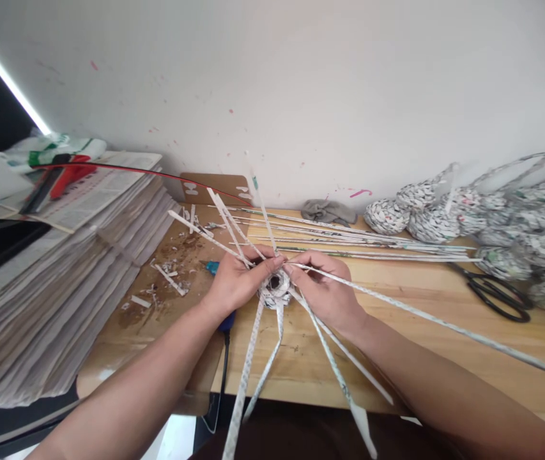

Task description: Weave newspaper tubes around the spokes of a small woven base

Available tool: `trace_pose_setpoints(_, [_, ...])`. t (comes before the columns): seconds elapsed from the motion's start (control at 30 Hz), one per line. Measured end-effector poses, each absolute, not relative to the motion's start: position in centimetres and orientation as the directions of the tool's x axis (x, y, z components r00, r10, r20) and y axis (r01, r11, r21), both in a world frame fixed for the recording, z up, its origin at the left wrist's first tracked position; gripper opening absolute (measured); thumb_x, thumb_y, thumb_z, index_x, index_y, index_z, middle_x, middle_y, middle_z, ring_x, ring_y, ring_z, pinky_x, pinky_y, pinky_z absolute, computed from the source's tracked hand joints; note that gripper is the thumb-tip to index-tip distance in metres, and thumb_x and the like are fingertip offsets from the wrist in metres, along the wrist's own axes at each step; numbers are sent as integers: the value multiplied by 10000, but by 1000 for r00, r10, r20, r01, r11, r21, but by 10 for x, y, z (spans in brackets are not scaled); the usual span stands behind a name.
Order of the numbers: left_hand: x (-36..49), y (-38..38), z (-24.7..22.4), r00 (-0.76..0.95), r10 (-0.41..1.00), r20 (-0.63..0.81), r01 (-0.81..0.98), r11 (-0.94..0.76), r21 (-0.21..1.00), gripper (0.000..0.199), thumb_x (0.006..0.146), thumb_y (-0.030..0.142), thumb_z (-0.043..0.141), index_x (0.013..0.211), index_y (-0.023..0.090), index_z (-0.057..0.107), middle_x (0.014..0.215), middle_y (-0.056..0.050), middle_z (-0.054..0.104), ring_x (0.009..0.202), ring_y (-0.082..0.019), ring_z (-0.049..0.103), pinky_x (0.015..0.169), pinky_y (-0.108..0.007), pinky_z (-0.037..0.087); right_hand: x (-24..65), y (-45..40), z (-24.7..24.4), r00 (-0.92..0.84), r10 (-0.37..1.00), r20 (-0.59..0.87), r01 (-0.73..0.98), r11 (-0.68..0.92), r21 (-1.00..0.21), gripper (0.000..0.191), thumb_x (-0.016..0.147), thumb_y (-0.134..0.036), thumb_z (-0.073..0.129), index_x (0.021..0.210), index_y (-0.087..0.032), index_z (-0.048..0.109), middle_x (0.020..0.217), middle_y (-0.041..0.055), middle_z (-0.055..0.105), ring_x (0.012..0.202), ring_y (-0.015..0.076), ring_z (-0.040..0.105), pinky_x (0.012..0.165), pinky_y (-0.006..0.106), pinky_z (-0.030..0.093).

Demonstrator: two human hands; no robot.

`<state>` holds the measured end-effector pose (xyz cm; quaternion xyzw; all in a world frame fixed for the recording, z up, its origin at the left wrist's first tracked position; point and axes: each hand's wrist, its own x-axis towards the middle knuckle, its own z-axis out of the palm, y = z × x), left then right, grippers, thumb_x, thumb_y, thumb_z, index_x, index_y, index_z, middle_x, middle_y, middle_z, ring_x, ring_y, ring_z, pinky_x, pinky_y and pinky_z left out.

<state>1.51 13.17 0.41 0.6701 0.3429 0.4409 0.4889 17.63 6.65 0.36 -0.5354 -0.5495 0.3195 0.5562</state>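
A small round weave of rolled newspaper sits in the middle, with a dark hole at its centre and paper rods sticking out all round. My left hand is closed on its left side, thumb pressed near the top rim. Some rods stand up behind that hand. On the other side, my right hand pinches a long rolled paper rod close to the rim; the rod runs off to the lower right. Other rods hang down over the table's front edge. The fingertips of both hands nearly meet.
Spare paper rods lie behind my hands. Black scissors and a heap of woven paper balls are at right. A tall newspaper stack stands left, with paper scraps beside it. A grey cloth lies by the wall.
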Motion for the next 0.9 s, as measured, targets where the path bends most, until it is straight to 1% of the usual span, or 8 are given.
trace_pose_setpoints(0.07, [15, 132, 6, 353, 896, 269, 50, -305, 951, 189, 783, 348, 774, 823, 164, 763, 782, -27, 776, 717, -173, 706, 679, -255, 563, 179, 67, 4, 178, 954, 240, 223, 199, -954, 205, 847, -353, 707, 773, -162, 714, 679, 23, 682, 588, 127, 575, 551, 230, 460])
trace_pose_setpoints(0.2, [14, 133, 10, 343, 899, 274, 114, -330, 937, 189, 792, 339, 756, 798, 150, 753, 787, -40, 779, 724, -188, 716, 674, -262, 570, 184, 70, 1, 179, 964, 196, 172, 165, -971, 259, 858, -418, 697, 810, -166, 733, 738, 51, 724, 626, 154, 623, 578, 254, 495])
trace_pose_setpoints(0.33, [13, 136, 9, 398, 870, 289, 148, -372, 916, 200, 804, 336, 741, 867, 148, 768, 825, -54, 786, 751, -202, 726, 700, -278, 577, 183, 73, -2, 209, 965, 158, 148, 128, -981, 240, 819, -422, 744, 805, -182, 739, 740, 47, 735, 621, 160, 635, 598, 269, 514])
trace_pose_setpoints(0.43, [13, 136, 6, 412, 860, 300, 156, -391, 907, 192, 810, 336, 735, 882, 161, 772, 861, -57, 789, 784, -209, 731, 733, -290, 580, 182, 73, -3, 217, 965, 148, 114, 126, -985, 220, 788, -399, 771, 795, -183, 731, 750, 45, 738, 626, 161, 638, 614, 275, 524])
trace_pose_setpoints(0.53, [13, 136, 7, 439, 856, 273, 140, -366, 920, 197, 814, 341, 732, 890, 164, 771, 864, -58, 789, 782, -207, 731, 734, -289, 580, 181, 73, -2, 218, 962, 165, 117, 142, -983, 195, 779, -372, 773, 792, -184, 723, 753, 41, 735, 639, 161, 642, 621, 272, 526])
trace_pose_setpoints(0.67, [12, 136, 10, 457, 866, 203, 146, -298, 943, 262, 782, 363, 760, 936, 151, 763, 870, -65, 791, 759, -204, 726, 708, -284, 573, 183, 73, -3, 200, 961, 190, 152, 161, -975, 175, 799, -361, 755, 791, -190, 717, 750, 36, 733, 658, 164, 655, 622, 264, 525])
trace_pose_setpoints(0.8, [11, 137, 12, 485, 859, 167, 209, -299, 931, 214, 786, 363, 738, 829, 154, 747, 741, -44, 763, 656, -178, 689, 622, -257, 529, 181, 72, -1, 245, 948, 205, 171, 165, -971, 153, 792, -340, 758, 801, -191, 724, 779, 44, 752, 677, 172, 681, 632, 267, 541])
trace_pose_setpoints(0.9, [12, 135, 14, 478, 862, 167, 229, -306, 924, 177, 788, 328, 716, 764, 153, 715, 658, -27, 723, 584, -154, 645, 556, -234, 483, 179, 71, 0, 229, 954, 193, 141, 164, -976, 159, 777, -340, 768, 808, -190, 724, 788, 46, 758, 679, 173, 691, 632, 266, 548])
